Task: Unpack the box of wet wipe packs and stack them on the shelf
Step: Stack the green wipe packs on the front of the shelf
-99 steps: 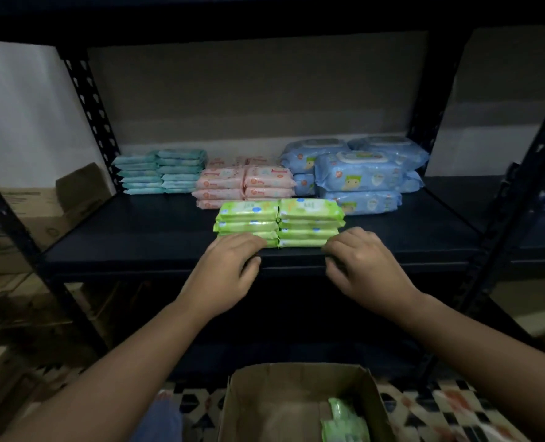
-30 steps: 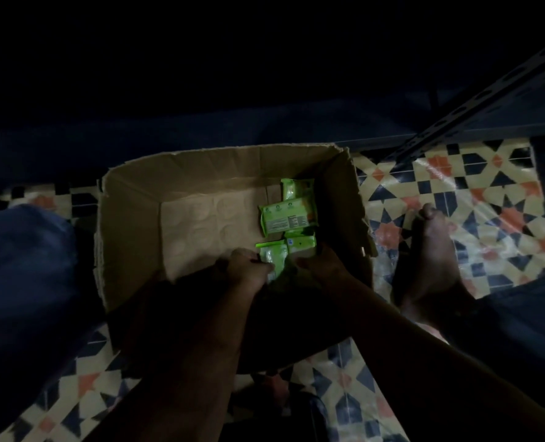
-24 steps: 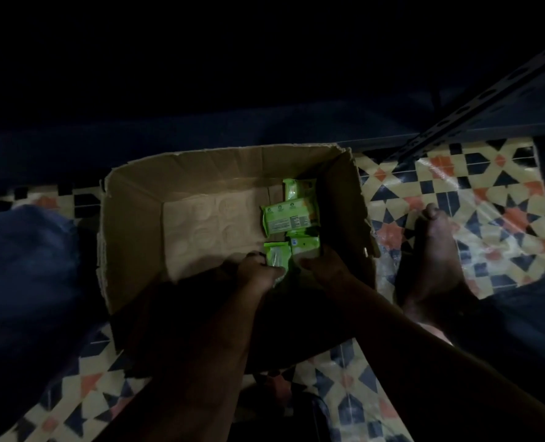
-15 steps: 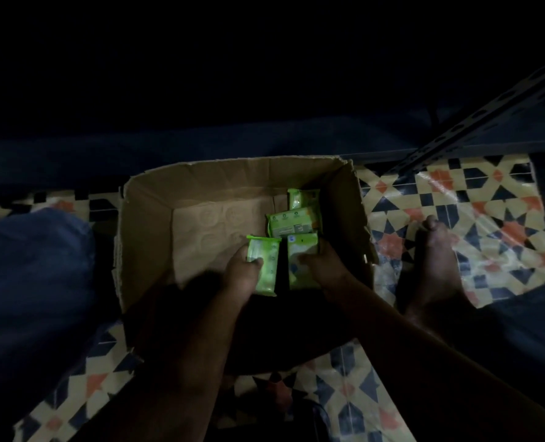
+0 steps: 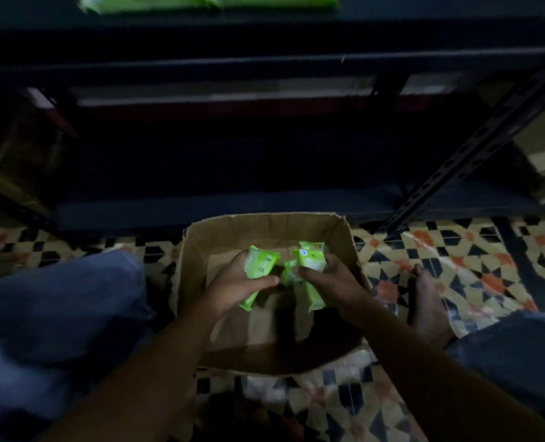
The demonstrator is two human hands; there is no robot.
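An open cardboard box (image 5: pixel 194 266) sits on the tiled floor in front of me. My left hand (image 5: pixel 236 285) grips a green wet wipe pack (image 5: pixel 260 266) above the box. My right hand (image 5: pixel 335 282) grips another green pack (image 5: pixel 311 260), and more green plastic shows between the two hands. At the very top of the view, the green packs stacked on the dark shelf (image 5: pixel 264 33) show as a bright strip (image 5: pixel 207 0). The box bottom is mostly hidden by my hands and shadow.
A perforated black shelf post (image 5: pixel 475 145) slants down on the right. My bare foot (image 5: pixel 427 301) rests right of the box and my blue-clad knee (image 5: pixel 57 301) is on the left. Dim cardboard boxes (image 5: pixel 6 173) stand at far left.
Both hands have lifted out of the box bottom, each with a green pack. The view has tilted up, so the shelf edge and stacked packs now show.
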